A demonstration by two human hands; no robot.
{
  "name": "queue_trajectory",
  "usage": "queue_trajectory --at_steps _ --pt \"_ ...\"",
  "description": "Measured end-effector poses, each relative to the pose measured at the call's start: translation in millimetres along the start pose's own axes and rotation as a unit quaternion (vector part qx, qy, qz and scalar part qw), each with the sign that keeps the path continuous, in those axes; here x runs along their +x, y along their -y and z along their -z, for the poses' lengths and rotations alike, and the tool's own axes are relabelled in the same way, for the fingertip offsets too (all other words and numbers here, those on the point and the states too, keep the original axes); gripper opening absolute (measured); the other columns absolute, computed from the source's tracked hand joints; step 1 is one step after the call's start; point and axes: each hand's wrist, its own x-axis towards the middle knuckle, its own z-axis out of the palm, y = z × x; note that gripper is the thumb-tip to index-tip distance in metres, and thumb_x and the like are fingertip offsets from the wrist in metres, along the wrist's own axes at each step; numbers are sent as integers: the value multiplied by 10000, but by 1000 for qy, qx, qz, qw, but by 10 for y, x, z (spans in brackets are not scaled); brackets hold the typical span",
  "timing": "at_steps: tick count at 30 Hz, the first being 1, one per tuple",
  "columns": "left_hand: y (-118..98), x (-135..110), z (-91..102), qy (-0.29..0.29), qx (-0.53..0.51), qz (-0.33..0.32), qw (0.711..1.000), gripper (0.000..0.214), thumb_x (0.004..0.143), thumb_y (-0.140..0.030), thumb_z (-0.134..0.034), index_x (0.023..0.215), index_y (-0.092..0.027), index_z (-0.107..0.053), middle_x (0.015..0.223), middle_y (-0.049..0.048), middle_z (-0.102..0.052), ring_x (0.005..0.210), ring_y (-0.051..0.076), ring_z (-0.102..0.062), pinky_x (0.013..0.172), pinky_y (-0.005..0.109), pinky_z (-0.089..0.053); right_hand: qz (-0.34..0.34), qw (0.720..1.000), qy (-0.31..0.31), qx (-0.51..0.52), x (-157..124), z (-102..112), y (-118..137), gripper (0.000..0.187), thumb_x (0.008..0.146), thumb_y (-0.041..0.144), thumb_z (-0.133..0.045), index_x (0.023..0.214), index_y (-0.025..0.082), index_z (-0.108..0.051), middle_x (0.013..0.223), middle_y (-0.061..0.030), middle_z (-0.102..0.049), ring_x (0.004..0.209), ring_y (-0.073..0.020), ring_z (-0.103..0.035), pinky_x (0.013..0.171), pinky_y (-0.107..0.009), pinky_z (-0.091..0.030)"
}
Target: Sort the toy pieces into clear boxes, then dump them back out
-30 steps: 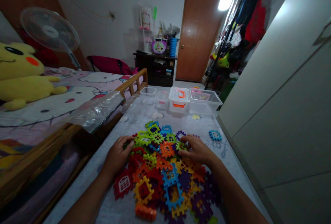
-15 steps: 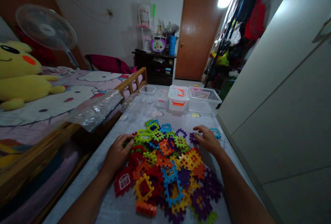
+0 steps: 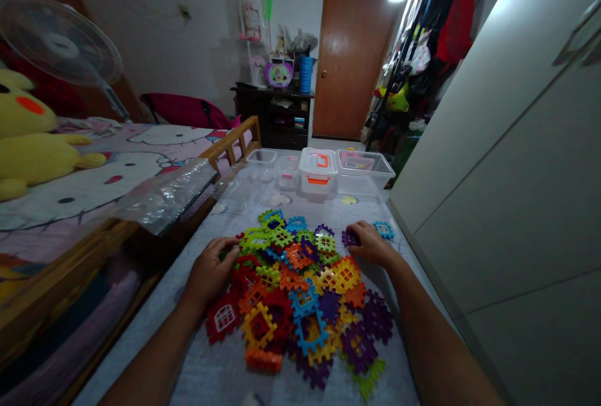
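A heap of colourful notched plastic building blocks lies on the cloth-covered table, with solid squares and window-shaped frames among them. My left hand [image 3: 212, 270] rests at the heap's left edge, fingers bent and thumb apart, beside a light green window block [image 3: 256, 241]; no block shows in it. At the far right of the heap, my right hand [image 3: 370, 244] has its fingers closed on a purple block [image 3: 350, 238]. A blue window block [image 3: 384, 229] lies just beyond that hand. Nearer me are a red window block [image 3: 223, 319], a yellow frame [image 3: 259, 326] and an orange block [image 3: 263, 360].
Along the table's far end stand a clear lidded box [image 3: 318, 171] with orange clips, an open clear bin [image 3: 365, 171] and smaller clear containers [image 3: 261, 161]. A wooden bed rail [image 3: 233, 143] borders the left side; a pale cabinet [image 3: 493, 162] borders the right.
My right hand has lowered onto the purple block, its fingers closing over it. My left hand stays at the heap's left edge. The whole view has shifted slightly.
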Motion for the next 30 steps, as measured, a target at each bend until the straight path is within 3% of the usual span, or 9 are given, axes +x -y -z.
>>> queue_trajectory --at_steps 5,7,11,14,17,19,26,30 --pt "-2 2 7 2 8 -3 1000 363 820 -501 -493 950 -213 -672 1040 60 -671 1019 254 -632 961 386 -481 -6 1000 5 2 -32 161 34 509 736 231 -706 1226 155 -590 1238 -139 -563 1159 -294 -517 1002 -411 -396" --pt "10 7 4 4 8 -2 1000 372 821 -503 -490 957 -208 -672 1042 66 -668 1021 256 -630 969 392 -475 -1 1000 17 8 -116 302 76 434 767 238 -681 1186 162 -599 1208 -122 -584 1127 -269 -542 975 -386 -417" --pt "48 14 -10 3 9 0 1000 380 821 -504 -496 975 -205 -674 1055 69 -664 1031 256 -625 978 391 -469 10 991 130 30 -482 546 222 260 757 276 -689 996 198 -621 981 -66 -643 884 -220 -602 784 -333 -480" --pt "61 11 -17 1 8 -4 1000 377 824 -504 -496 970 -206 -675 1054 67 -664 1031 255 -624 974 385 -471 3 984 176 39 -836 549 343 394 680 323 -761 1018 210 -590 1037 -77 -633 922 -241 -591 805 -349 -480" --pt "58 6 -22 4 5 -2 1000 383 825 -502 -491 979 -202 -673 1061 70 -662 1033 256 -623 968 389 -473 -10 982 187 32 -1105 430 420 623 579 331 -822 1126 191 -560 1160 -115 -592 1063 -298 -545 925 -408 -448" --pt "56 6 -26 7 3 0 1000 386 824 -500 -489 984 -199 -671 1065 71 -662 1034 256 -624 966 391 -473 -8 984 178 24 -1196 353 440 674 566 300 -816 1171 173 -546 1190 -124 -575 1109 -313 -514 978 -435 -417" --pt "90 20 -38 1 4 -6 1000 377 821 -505 -497 969 -208 -674 1060 69 -664 1036 258 -624 974 396 -470 -2 988 138 63 -1069 284 355 670 644 157 -699 1277 165 -482 1255 -115 -531 1170 -262 -497 1024 -376 -389" --pt "112 26 -44 0 5 -7 1000 376 823 -507 -499 968 -209 -677 1062 67 -668 1035 256 -628 969 392 -478 -3 992 114 48 -899 282 288 431 689 162 -698 1104 167 -580 1128 -97 -559 1048 -246 -542 933 -360 -433"
